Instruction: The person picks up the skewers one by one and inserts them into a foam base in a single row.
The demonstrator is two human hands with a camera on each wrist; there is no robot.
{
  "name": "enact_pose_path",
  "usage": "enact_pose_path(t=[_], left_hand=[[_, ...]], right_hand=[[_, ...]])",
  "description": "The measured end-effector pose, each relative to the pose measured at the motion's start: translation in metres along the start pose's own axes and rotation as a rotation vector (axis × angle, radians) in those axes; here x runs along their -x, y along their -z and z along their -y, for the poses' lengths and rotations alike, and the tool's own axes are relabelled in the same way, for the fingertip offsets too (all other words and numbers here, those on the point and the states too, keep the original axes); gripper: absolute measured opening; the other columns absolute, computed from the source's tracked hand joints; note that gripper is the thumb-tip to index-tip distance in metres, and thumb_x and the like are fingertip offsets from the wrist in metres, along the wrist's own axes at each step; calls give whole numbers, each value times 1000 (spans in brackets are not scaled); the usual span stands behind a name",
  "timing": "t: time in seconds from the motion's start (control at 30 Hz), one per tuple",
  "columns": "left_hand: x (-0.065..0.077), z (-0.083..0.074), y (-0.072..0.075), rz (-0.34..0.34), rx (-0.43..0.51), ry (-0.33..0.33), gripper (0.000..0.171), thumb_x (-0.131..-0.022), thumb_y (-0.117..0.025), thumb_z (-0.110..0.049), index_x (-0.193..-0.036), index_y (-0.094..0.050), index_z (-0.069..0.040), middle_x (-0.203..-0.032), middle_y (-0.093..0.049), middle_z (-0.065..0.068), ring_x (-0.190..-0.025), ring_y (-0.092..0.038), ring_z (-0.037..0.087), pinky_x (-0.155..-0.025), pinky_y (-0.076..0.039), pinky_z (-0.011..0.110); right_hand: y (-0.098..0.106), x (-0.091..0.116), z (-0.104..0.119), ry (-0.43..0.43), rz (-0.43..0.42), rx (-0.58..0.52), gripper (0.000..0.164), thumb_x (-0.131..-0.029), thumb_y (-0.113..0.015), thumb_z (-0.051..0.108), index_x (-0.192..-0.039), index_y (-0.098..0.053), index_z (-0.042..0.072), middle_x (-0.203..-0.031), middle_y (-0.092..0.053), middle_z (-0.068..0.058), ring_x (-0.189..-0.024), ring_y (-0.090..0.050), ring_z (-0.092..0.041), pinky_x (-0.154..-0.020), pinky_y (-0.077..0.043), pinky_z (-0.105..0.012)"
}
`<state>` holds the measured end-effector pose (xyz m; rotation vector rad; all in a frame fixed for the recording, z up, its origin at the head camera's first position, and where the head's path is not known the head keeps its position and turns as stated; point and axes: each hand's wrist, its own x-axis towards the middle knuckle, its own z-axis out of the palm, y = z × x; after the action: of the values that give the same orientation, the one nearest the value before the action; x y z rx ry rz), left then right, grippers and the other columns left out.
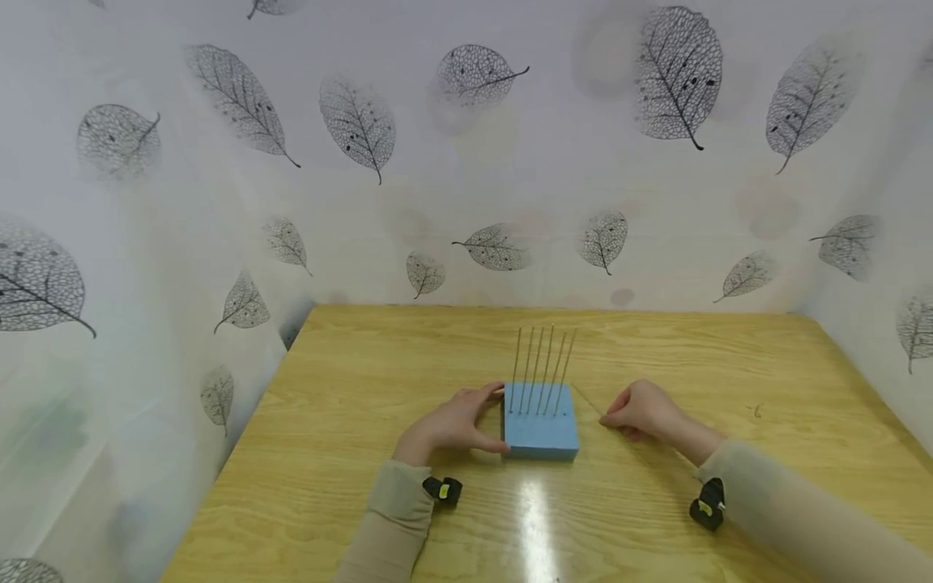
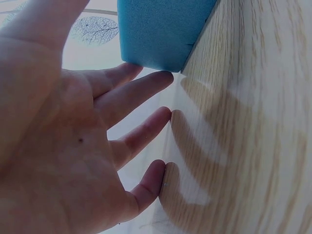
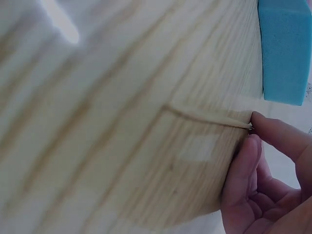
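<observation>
A light blue foam block [image 1: 542, 437] sits on the table. Several thin sticks [image 1: 538, 364] stand upright in a row in it, leaning slightly, with a small dark hole at the row's right end. My left hand [image 1: 455, 421] is at the block's left side, thumb by the near corner and fingers by the far one. In the left wrist view its fingers are spread, two fingertips right at the block's edge [image 2: 161, 39]. To the block's right, my right hand [image 1: 645, 409] pinches a thin stick [image 1: 586, 402] between thumb and forefinger, its far end slanting toward the block.
The wooden table [image 1: 379, 356] carries the block near its middle. Behind it and along both sides hangs a pale leaf-printed cloth [image 1: 539, 178]. A small dark mark [image 1: 756, 410] shows on the table at right. Black wrist cameras [image 1: 707, 506] sit on both sleeves.
</observation>
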<state>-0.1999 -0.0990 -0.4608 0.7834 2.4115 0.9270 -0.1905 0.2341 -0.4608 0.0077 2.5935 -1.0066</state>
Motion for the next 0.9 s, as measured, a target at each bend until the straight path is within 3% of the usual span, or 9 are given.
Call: enact_pose_path(t=[0.13, 0.4, 0.63, 0.9], left_hand=[[0, 1, 0, -2, -1, -3, 104, -79, -82, -44, -158, -22, -13, -157, -42, 1, -147, -31, 30, -122, -25, 52], [1, 0, -1, -7, -7, -7, 104, -79, -82, -44, -158, -23, -12, -156, -42, 0, -147, -31, 29, -121, -26, 51], [0, 0, -2, -11, -15, 11, 104, -79, -82, -45, -158, -22, -12, -157, -42, 0, -146, -31, 30, -121, -27, 52], [-3, 2, -2, -12, -24, 13, 105, -79, -82, -45, -158, -21, -13, -157, -41, -1, -147, -31, 30, -121, -26, 51]], right_hand=[[0, 1, 2, 10, 6, 12, 16, -81, -79, 17, -79, -76, 1, -58, -62, 2, -50, -57, -9, -48, -54, -25], [10, 6, 2, 7, 5, -182, 23, -91, -68, 15, -90, -73, -7, -63, -62, 0, -55, -56, -11, -52, -52, -27], [24, 13, 12, 41, -120, -383, 40, -97, -62, 18, -118, -60, -16, -82, -70, -7, -69, -67, -12, -68, -63, -33], [36, 22, 27, 161, -279, -541, 32, -97, -62, 16, -114, -60, -11, -80, -69, 5, -72, -69, -8, -71, -63, -34]])
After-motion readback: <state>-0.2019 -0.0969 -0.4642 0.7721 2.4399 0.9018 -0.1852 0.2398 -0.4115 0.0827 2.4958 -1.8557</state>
